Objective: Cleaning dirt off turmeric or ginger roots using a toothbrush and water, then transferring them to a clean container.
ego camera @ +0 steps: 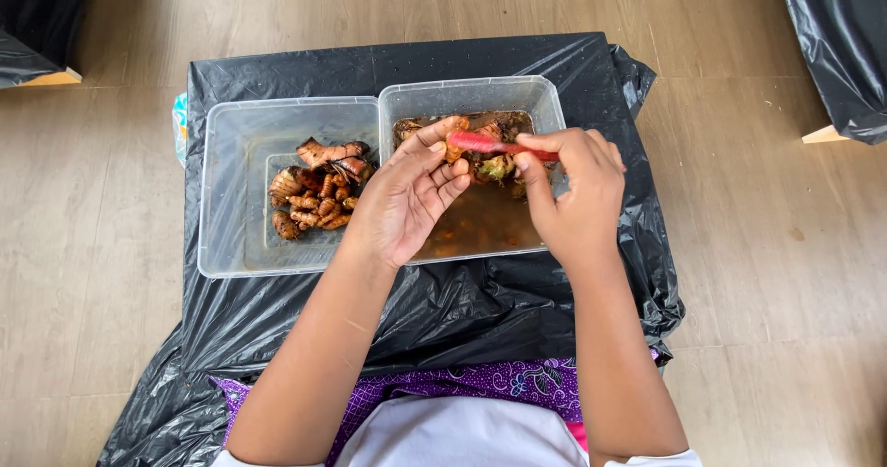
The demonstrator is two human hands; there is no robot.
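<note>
At the far left a black-wrapped block (32, 24) sits on the wooden floor (92, 245), well apart from the low table draped in black plastic sheeting (443, 310). On that sheeting, two clear plastic tubs stand side by side and touching. The left tub (222, 199) holds a heap of brown, ridged root pieces (309, 194) gathered toward its right half; the rest of its bottom is bare. The left hand (402, 199) hovers over the seam between the tubs, fingers partly curled, pinching a small orange-brown root piece (453, 139) between thumb and forefinger; the hand hides part of the right tub's near-left corner. The right tub (550, 102) is filled with murky brown water (485, 222), with more root pieces and greenish scraps (497, 165) lying at its far end. The right hand (577, 194) is closed around a red-handled tool (490, 144), its tip lying against the held root piece above the water; the hand covers the tub's right wall. At the far right another black-wrapped block (841, 42) stands on the floor.
</note>
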